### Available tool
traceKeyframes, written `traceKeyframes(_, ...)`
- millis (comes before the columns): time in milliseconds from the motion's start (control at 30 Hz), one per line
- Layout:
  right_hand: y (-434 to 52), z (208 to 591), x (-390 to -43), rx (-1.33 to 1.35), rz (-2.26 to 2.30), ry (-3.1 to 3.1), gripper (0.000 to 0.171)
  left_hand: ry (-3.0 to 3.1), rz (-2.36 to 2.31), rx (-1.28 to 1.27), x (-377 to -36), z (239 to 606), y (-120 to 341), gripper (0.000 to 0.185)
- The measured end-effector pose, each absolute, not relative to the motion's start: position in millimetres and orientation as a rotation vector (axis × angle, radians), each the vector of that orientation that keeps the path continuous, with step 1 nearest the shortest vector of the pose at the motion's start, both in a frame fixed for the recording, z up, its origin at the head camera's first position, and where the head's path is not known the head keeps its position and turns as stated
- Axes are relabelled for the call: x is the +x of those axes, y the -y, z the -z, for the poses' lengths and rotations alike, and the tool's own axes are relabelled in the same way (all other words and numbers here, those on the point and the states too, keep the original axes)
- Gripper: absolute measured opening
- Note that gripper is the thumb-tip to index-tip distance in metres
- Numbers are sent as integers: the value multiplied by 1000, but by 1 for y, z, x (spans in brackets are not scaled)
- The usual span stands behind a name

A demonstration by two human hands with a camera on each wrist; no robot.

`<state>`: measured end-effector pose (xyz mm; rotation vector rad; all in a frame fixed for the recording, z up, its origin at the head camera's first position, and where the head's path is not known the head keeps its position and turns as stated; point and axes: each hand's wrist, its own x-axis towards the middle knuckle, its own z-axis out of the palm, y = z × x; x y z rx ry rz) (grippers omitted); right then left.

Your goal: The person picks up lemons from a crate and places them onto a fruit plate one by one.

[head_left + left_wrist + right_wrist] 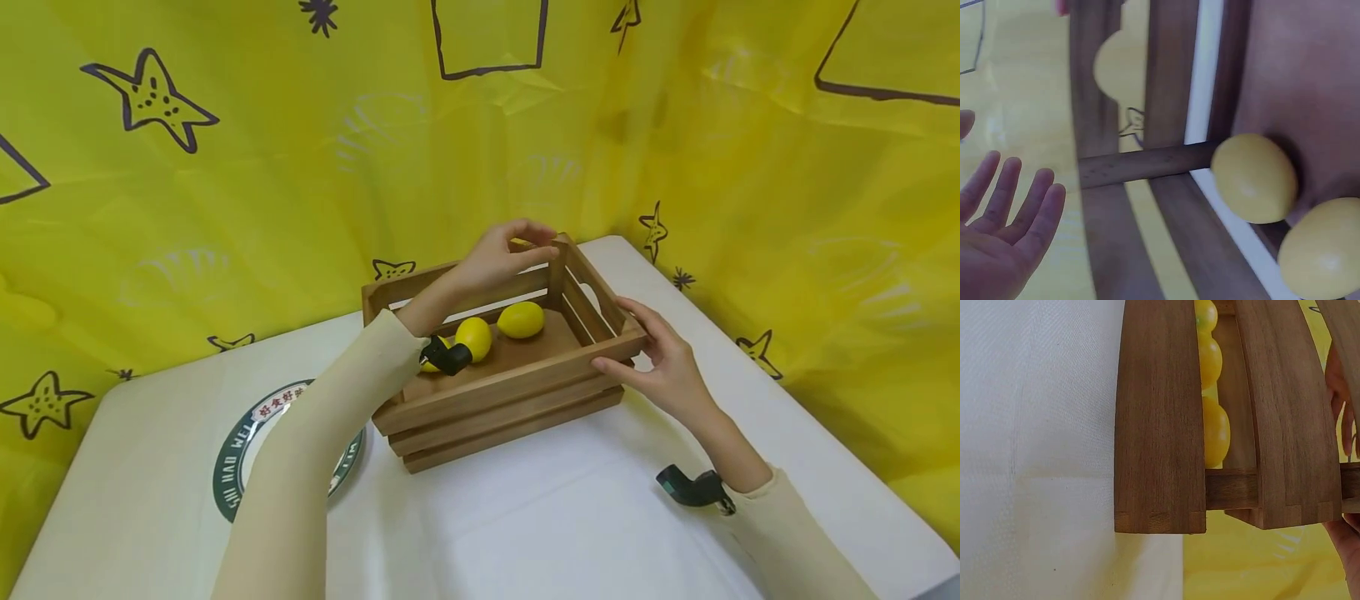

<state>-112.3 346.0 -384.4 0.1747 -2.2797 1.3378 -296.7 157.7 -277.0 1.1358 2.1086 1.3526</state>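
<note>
Resting on the table point(562, 517), crate point(510, 392) (long axis left-right, holding lemons point(521, 320)); left hand point(498, 258) spread, fingertips at far corner; right hand point(667, 362) flat against right end.

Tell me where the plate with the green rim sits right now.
In the head view, the plate lies on the white table at the left, partly hidden under the person's left forearm, just left of the wooden crate.
</note>
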Motion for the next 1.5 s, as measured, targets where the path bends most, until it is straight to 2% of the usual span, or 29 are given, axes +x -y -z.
traceKeyframes(433, -343, 379, -113, 185, -1341, 2273, 82, -2094, -1132, 1049, -309, 316, -160, 46)
traceKeyframes(1067, -345, 378, -112, 182, -1323, 2261, 83, -2272, -579, 1172, -318, 347, -163, 65)
traceKeyframes(1500, -341, 383, -112, 184, -1341, 2269, 82, -2272, -525, 1193, -311, 361, -159, 61)
